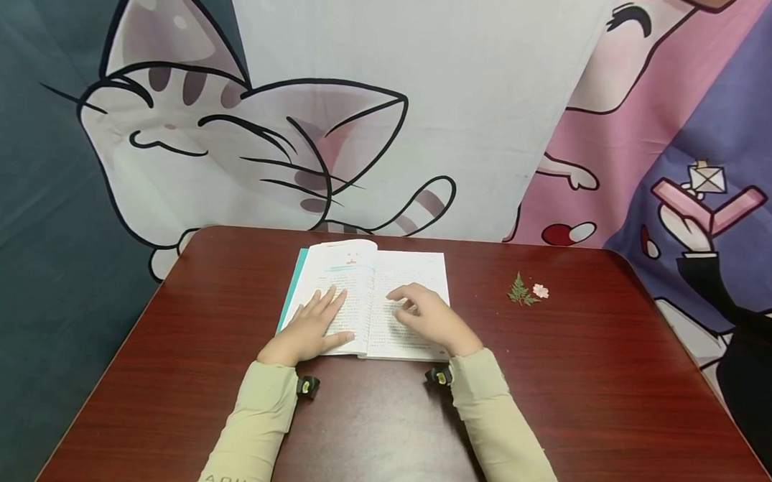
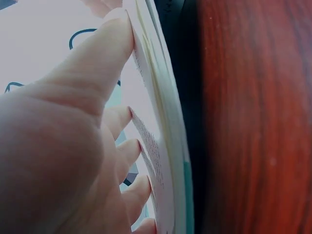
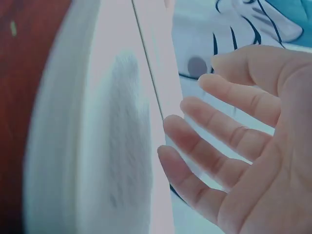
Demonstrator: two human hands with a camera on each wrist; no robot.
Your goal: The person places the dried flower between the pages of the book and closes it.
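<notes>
The open book [image 1: 370,299] lies under both hands on the table [image 1: 171,351], its gutter running near to far between them; the right hand [image 1: 433,321], over the right page [image 1: 419,268], is the nearer to the fern sprig [image 1: 520,291] and pink flower [image 1: 540,291] further right. The left hand [image 1: 304,334] rests on the left page [image 1: 332,276], fingers fanned and extended; the right hand's fingers bend loosely, grasping nothing, and whether they touch paper I cannot tell.
</notes>
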